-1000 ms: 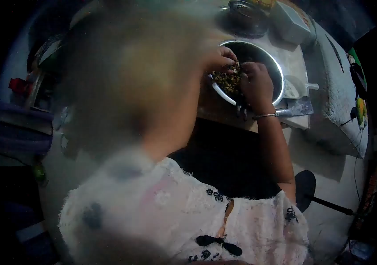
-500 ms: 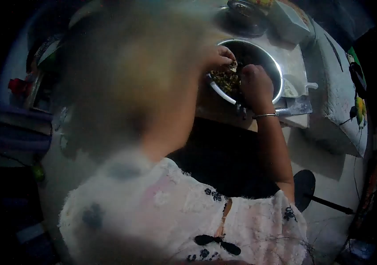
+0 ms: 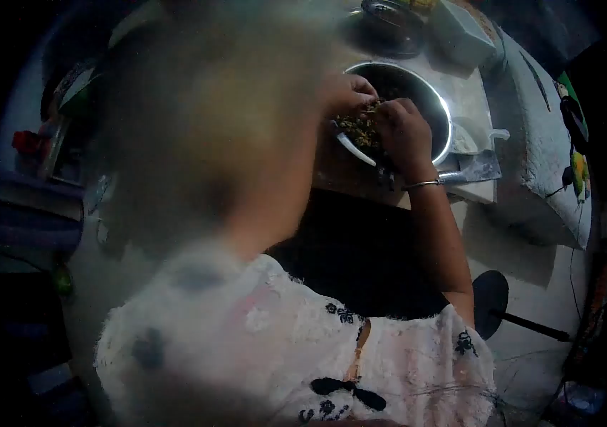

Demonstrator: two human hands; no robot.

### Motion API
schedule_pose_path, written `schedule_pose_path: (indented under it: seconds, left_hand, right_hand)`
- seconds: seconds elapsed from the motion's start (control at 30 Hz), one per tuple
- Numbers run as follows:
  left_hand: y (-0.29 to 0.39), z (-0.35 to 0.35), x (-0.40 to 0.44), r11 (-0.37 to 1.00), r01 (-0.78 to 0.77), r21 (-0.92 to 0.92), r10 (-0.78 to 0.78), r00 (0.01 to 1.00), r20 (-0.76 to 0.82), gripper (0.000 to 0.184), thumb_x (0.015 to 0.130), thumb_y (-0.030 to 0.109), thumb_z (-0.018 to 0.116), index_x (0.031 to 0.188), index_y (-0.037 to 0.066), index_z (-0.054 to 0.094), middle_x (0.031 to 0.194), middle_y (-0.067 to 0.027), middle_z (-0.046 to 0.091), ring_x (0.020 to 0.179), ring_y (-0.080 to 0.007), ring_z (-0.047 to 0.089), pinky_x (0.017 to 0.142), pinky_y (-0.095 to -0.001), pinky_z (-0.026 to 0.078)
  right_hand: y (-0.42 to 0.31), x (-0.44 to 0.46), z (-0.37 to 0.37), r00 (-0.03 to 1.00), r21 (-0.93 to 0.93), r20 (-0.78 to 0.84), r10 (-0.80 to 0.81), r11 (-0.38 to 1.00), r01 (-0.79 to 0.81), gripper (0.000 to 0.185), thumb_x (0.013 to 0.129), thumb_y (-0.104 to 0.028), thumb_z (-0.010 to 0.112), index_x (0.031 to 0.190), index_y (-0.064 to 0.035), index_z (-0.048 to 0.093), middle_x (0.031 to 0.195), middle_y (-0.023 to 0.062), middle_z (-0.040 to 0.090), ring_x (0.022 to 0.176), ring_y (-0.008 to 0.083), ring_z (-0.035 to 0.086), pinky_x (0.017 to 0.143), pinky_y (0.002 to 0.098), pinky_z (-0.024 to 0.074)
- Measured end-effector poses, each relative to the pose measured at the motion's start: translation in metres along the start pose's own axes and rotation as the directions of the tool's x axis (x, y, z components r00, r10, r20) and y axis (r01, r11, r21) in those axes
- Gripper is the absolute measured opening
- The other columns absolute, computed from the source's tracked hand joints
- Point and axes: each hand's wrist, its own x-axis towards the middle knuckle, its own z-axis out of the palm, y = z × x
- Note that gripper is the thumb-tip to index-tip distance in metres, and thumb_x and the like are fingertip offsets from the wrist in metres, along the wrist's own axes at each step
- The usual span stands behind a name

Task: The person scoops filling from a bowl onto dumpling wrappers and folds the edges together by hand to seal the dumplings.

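A round metal pot with a shiny rim holds a chopped, greenish-brown food mixture. Over its left side is my left hand, fingers pinched on something small that I cannot make out. My right hand, with a metal bangle at the wrist, is over the middle of the pot. Its fingers are drawn together close to the left fingertips, and what they hold is hidden. The fingertips of both hands nearly meet above the mixture.
A flat metal blade and a white handled dish lie right of the pot. Behind stand a dark round lid and a white box. A large blur covers the left of the view.
My right hand has moved up and left, so its fingertips are now close to my left hand's. A pale bit at my left fingertips is less visible. The whole view has shifted slightly.
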Motion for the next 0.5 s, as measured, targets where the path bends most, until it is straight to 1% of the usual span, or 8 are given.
schedule_pose_path:
  seconds: [0.03, 0.07, 0.13, 0.23, 0.37, 0.43, 0.47, 0.5]
  left_hand:
    - [0.000, 0.000, 0.000, 0.997, 0.012, 0.082, -0.010, 1.000, -0.023, 0.021, 0.086, 0.021, 0.062, 0.100, 0.006, 0.064, 0.091, -0.0032, 0.064, 0.080, -0.0115, 0.061, 0.069, -0.0291, 0.052]
    - [-0.002, -0.001, 0.002, 0.997, 0.012, 0.083, -0.010, 1.000, -0.023, 0.021, 0.086, 0.021, 0.062, 0.100, 0.006, 0.064, 0.091, -0.0032, 0.064, 0.080, -0.0115, 0.061, 0.069, -0.0291, 0.052]
    - [-0.009, -0.005, 0.007, 0.963, -0.095, 0.254, 0.095, 0.995, 0.010, 0.026, 0.085, 0.026, 0.063, 0.101, 0.007, 0.065, 0.093, -0.0041, 0.065, 0.082, -0.0121, 0.061, 0.073, -0.0292, 0.050]
    - [-0.016, -0.006, 0.014, 0.934, -0.058, 0.351, 0.066, 0.998, -0.011, 0.028, 0.084, 0.028, 0.063, 0.103, 0.007, 0.066, 0.095, -0.0045, 0.066, 0.084, -0.0121, 0.060, 0.077, -0.0287, 0.049]
    - [-0.014, -0.002, 0.014, 0.929, -0.008, 0.371, 0.046, 0.994, -0.094, 0.028, 0.085, 0.028, 0.063, 0.104, 0.007, 0.067, 0.096, -0.0046, 0.067, 0.086, -0.0122, 0.061, 0.077, -0.0282, 0.049]
    - [0.011, 0.006, -0.006, 0.993, 0.035, 0.115, -0.033, 0.999, -0.018, 0.028, 0.086, 0.026, 0.062, 0.105, 0.006, 0.066, 0.099, -0.0056, 0.066, 0.090, -0.0130, 0.060, 0.080, -0.0283, 0.048]
    - [0.011, 0.005, -0.006, 0.993, 0.035, 0.115, -0.033, 0.999, -0.018, 0.028, 0.086, 0.026, 0.062, 0.105, 0.006, 0.066, 0.099, -0.0056, 0.066, 0.090, -0.0130, 0.060, 0.080, -0.0283, 0.048]
    - [0.009, 0.003, -0.006, 0.991, -0.025, 0.130, 0.021, 0.999, 0.029, 0.028, 0.086, 0.023, 0.061, 0.107, 0.005, 0.064, 0.102, -0.0063, 0.065, 0.094, -0.0137, 0.059, 0.083, -0.0288, 0.047]
  right_hand:
    - [0.001, 0.000, 0.001, 1.000, 0.000, 0.000, 0.000, 1.000, 0.000, 0.009, 0.078, -0.016, 0.062, 0.087, -0.0138, 0.061, 0.085, 0.0074, 0.060, 0.072, 0.0287, 0.061, 0.060, 0.0359, 0.0501]
    - [0.003, 0.000, 0.002, 0.999, 0.008, -0.015, -0.044, 0.999, 0.044, 0.008, 0.079, -0.016, 0.061, 0.087, -0.0130, 0.060, 0.085, 0.0079, 0.060, 0.072, 0.0292, 0.061, 0.060, 0.0364, 0.0498]
    - [0.004, 0.000, 0.002, 0.996, 0.015, -0.031, -0.087, 0.996, 0.088, 0.008, 0.079, -0.015, 0.061, 0.087, -0.0122, 0.059, 0.084, 0.0084, 0.060, 0.071, 0.0296, 0.060, 0.060, 0.0368, 0.0495]
    - [0.004, 0.000, 0.002, 0.997, 0.001, -0.008, -0.076, 0.997, 0.076, 0.008, 0.081, -0.015, 0.060, 0.088, -0.0115, 0.058, 0.084, 0.0093, 0.059, 0.071, 0.0311, 0.060, 0.060, 0.0383, 0.0488]
    - [0.007, 0.001, 0.004, 0.997, 0.026, -0.032, -0.077, 0.997, 0.078, 0.011, 0.082, -0.016, 0.060, 0.091, -0.0104, 0.057, 0.085, 0.0109, 0.059, 0.073, 0.0323, 0.059, 0.062, 0.0394, 0.0483]
    - [0.006, 0.001, 0.004, 0.997, 0.027, -0.040, -0.072, 0.997, 0.074, 0.013, 0.082, -0.016, 0.060, 0.093, -0.0104, 0.056, 0.084, 0.0113, 0.059, 0.074, 0.0323, 0.059, 0.062, 0.0395, 0.0485]
    - [0.005, 0.001, 0.004, 0.995, 0.040, -0.060, -0.075, 0.996, 0.077, 0.012, 0.082, -0.016, 0.060, 0.093, -0.0099, 0.057, 0.085, 0.0114, 0.059, 0.075, 0.0323, 0.059, 0.063, 0.0394, 0.0486]
    - [0.004, 0.001, 0.004, 0.994, 0.052, -0.081, -0.077, 0.995, 0.081, 0.012, 0.082, -0.017, 0.059, 0.092, -0.0094, 0.058, 0.085, 0.0114, 0.058, 0.075, 0.0323, 0.059, 0.063, 0.0393, 0.0488]
